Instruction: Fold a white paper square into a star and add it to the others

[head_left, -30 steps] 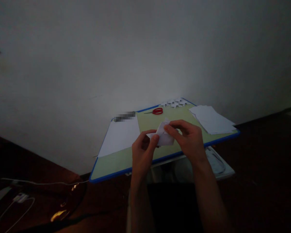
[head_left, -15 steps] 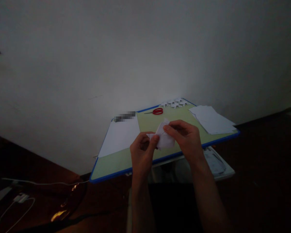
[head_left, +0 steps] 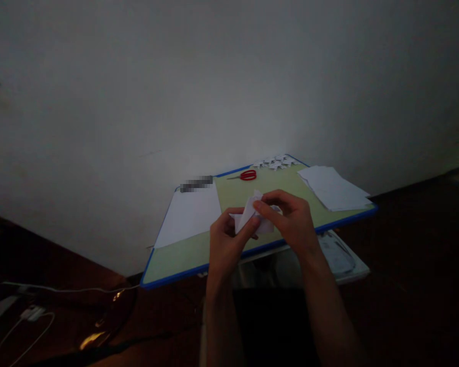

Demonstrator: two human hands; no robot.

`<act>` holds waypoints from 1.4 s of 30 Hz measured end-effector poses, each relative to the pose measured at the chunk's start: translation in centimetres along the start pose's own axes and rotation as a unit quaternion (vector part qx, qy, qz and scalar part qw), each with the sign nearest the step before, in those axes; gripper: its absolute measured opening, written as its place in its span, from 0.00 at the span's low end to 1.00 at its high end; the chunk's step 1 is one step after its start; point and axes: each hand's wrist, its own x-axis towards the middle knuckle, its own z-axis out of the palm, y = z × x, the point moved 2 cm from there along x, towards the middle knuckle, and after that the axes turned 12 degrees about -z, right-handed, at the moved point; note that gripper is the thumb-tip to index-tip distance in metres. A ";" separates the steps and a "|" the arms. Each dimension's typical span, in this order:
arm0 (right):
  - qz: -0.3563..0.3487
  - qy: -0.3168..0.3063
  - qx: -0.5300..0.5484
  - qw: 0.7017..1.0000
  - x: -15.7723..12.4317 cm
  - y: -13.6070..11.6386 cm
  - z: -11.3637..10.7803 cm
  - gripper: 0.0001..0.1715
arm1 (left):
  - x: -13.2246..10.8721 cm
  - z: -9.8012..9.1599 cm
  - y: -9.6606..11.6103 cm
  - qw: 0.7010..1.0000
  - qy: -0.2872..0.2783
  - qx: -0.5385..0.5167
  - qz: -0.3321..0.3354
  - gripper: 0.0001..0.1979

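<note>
A small piece of folded white paper (head_left: 247, 216) is held up between my two hands, above the front part of the table. My left hand (head_left: 229, 237) pinches its lower left part, thumb on top. My right hand (head_left: 290, 214) grips the upper right part, with the thumb pressed on the near face. A raised flap points up between the thumbs. Fingers cover much of the paper, so its full shape is hidden.
On the blue-edged table (head_left: 183, 260) lie red-handled scissors (head_left: 248, 175), several folded paper pieces (head_left: 277, 162) at the back, a stack of white paper (head_left: 332, 188) at right and a large white sheet (head_left: 191, 211) at left. A wall (head_left: 214, 102) stands behind.
My left thumb has slid to the right and up along the paper. The paper has tilted, and part of it now shows curled behind my right fingers.
</note>
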 end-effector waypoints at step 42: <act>-0.122 -0.021 -0.104 0.987 0.2 -0.5 -0.5 0.04 | 0.5 0.1 -1.0 0.993 0.067 -0.067 0.066 0.18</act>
